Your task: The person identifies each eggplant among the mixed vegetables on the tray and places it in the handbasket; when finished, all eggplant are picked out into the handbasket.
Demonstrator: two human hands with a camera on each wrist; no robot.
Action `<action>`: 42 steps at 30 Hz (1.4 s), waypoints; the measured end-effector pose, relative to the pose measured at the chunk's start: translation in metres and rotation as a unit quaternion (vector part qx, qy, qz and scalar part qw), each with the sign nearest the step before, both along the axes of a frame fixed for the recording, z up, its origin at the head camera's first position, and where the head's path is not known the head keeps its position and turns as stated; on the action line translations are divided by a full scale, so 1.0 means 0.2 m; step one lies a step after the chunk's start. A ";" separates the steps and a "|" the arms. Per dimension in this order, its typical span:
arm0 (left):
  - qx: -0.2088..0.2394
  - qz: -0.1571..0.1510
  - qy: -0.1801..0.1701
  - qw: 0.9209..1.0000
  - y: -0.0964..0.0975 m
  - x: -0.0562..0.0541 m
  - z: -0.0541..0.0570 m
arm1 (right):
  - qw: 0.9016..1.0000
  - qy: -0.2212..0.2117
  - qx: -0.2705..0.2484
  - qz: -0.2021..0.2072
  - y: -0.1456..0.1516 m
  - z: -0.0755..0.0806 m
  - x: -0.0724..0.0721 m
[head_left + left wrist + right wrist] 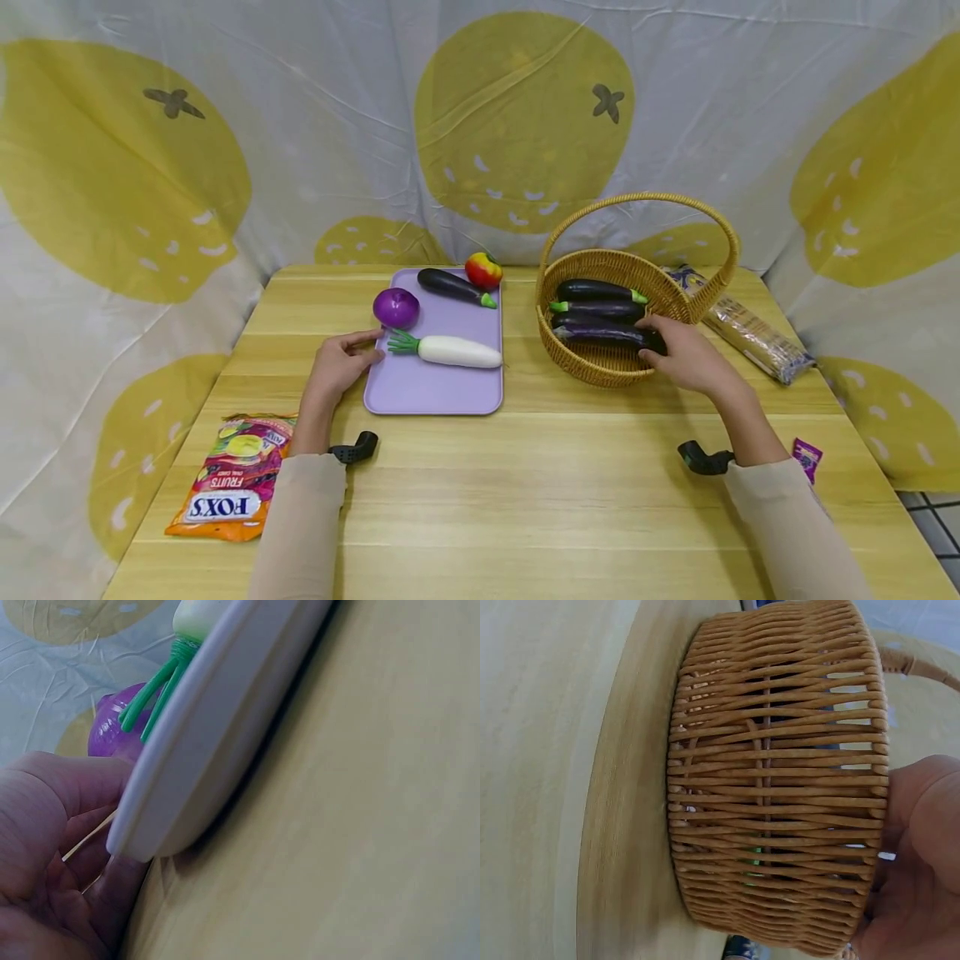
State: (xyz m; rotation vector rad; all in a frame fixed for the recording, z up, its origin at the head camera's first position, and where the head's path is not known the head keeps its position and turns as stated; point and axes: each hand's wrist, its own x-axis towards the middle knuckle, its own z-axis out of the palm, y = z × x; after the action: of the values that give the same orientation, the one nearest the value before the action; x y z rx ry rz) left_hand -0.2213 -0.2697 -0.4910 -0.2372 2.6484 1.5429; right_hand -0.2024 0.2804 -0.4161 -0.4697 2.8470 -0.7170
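Note:
My left hand (341, 362) holds the left rim of a lilac tray (435, 396), fingers and thumb at its edge. On the tray lie a white radish (459, 352) with green leaf stalks, a purple onion (397, 308), and a dark eggplant (450, 284). A red and yellow fruit (483, 271) sits at its far right corner. My right hand (686, 354) reaches over the near right rim of a wicker basket (592, 371) and grips the stemless-looking end of the nearest eggplant (603, 335). Several other eggplants (596, 290) lie beside it. In the right wrist view the basket wall hides the grip.
An orange and red candy bag (232, 479) lies near the left forearm. Behind the basket on the right is a long clear and gold package (757, 337). A small purple packet (807, 458) lies by the right sleeve. A patterned cloth (337, 125) hangs behind the wooden table (540, 500).

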 end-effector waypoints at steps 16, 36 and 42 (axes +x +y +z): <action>-0.001 0.006 -0.005 1.000 0.00 0.00 -0.01 | 0.997 -0.016 -0.075 -0.031 -0.03 -0.02 -0.03; -0.053 -0.001 0.022 0.998 0.02 0.01 0.01 | 0.954 0.026 -0.297 -0.042 -0.40 0.00 -0.03; -0.070 -0.004 0.029 0.997 0.02 0.00 0.01 | 0.944 0.017 -0.329 -0.014 -0.58 0.01 -0.06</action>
State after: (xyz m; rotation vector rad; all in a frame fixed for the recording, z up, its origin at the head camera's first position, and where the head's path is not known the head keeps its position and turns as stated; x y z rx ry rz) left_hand -0.2204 -0.2667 -0.4892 -0.1924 2.8026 1.3830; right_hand -0.2151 0.1635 -0.4150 -0.5218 2.5801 -1.6841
